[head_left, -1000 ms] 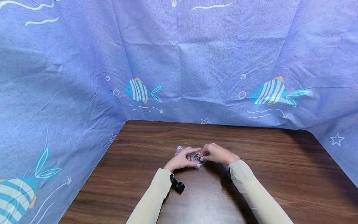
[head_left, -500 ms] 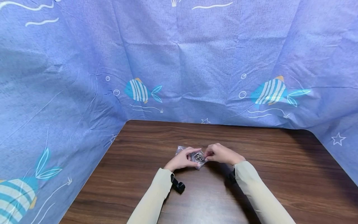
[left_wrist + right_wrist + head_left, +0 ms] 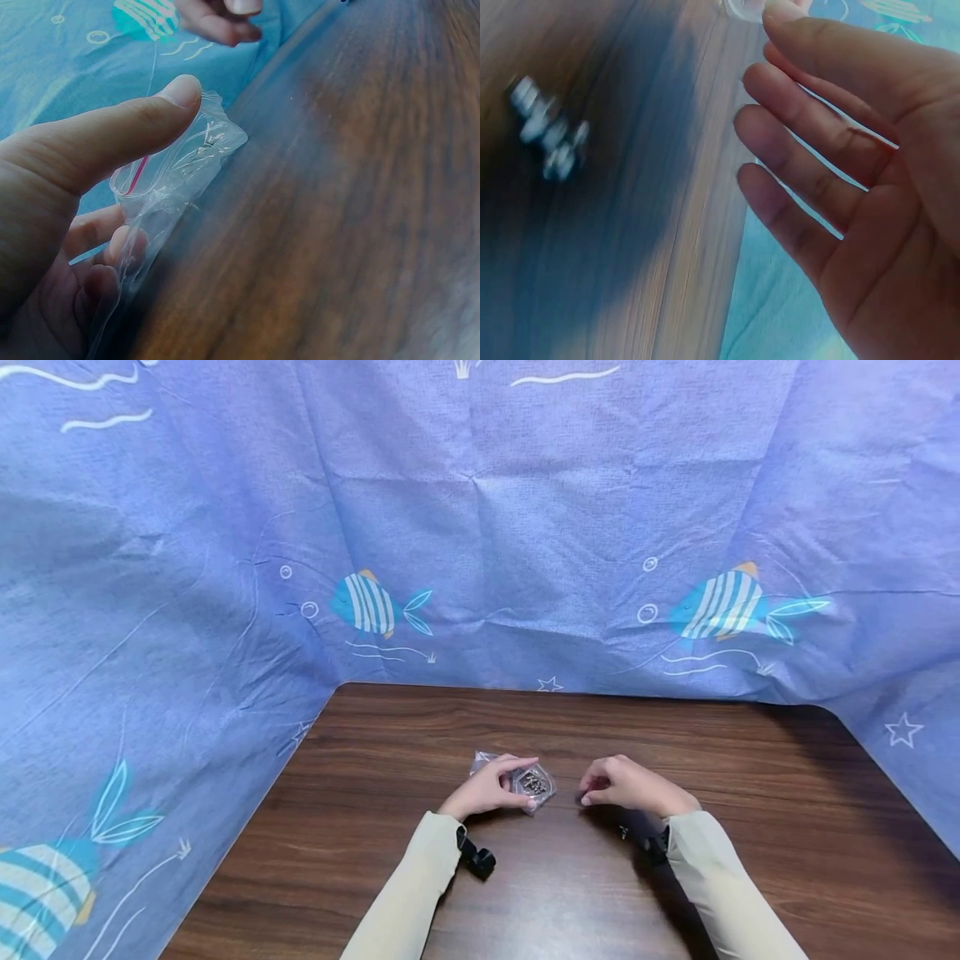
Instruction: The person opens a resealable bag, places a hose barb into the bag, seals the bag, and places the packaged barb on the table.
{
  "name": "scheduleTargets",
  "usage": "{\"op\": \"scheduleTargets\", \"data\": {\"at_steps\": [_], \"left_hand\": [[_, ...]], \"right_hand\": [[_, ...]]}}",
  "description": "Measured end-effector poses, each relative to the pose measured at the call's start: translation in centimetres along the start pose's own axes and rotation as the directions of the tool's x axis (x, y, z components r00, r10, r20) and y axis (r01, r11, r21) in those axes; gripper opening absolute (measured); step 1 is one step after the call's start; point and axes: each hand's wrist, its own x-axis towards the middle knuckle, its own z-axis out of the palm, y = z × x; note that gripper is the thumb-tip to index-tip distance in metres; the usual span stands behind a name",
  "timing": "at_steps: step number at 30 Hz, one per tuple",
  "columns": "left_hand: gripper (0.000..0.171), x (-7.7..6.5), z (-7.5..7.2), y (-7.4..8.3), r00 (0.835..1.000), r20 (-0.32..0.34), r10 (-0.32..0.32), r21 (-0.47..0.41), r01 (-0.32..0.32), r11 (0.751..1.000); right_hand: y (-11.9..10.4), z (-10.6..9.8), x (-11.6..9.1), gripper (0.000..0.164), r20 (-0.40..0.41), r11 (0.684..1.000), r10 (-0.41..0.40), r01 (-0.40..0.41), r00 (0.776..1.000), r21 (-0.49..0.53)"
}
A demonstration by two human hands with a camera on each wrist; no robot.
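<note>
My left hand [image 3: 487, 787] holds a clear plastic zip bag [image 3: 176, 195], its thumb on one side and fingers on the other. A red line runs along the bag near the thumb. Several small silvery metal parts [image 3: 535, 783], screw-like, lie in the bag between thumb and index finger. To the right of the bag, my right hand [image 3: 633, 785] hovers with thumb and index finger close together and the other fingers loosely bent. I cannot tell whether anything small is pinched there. Below it on the table lies a small cluster of shiny metal pieces [image 3: 547, 131], blurred.
The dark wooden table [image 3: 420, 727] has rounded far corners. A blue fish-patterned cloth [image 3: 555, 552] hangs behind it and along its sides. A black wrist strap with a camera [image 3: 476, 856] sits on the left wrist.
My right hand has drawn away from the bag to the right, bringing the metal pieces beneath it into view. The left hand and the bag have stayed in place.
</note>
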Motion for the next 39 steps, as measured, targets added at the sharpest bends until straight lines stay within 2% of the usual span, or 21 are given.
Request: {"op": "scheduleTargets", "data": {"at_steps": [12, 18, 25, 39], "left_hand": [[0.067, 0.0, 0.1, -0.2, 1.0, -0.008, -0.007, -0.019, 0.007, 1.0], [0.068, -0.1, 0.0, -0.2, 1.0, 0.002, -0.01, 0.0, 0.01, 1.0], [0.068, -0.1, 0.1, -0.2, 1.0, -0.003, 0.005, 0.003, -0.005, 1.0], [0.068, 0.1, 0.1, -0.3, 1.0, 0.001, -0.002, 0.006, 0.002, 1.0]], "right_hand": [[0.7, -1.0, -3.0, 0.008, 0.108, 0.991, 0.124, -0.129, 0.986, 0.042], [0.8, -1.2, -3.9, 0.006, 0.151, 0.984, 0.156, -0.167, 0.976, 0.065], [0.9, -0.9, -4.1, 0.007, 0.165, 0.988, 0.132, -0.142, 0.977, 0.051], [1.2, -0.4, -3.8, 0.011, 0.101, 0.998, 0.045, -0.04, 0.994, -0.055]]}}
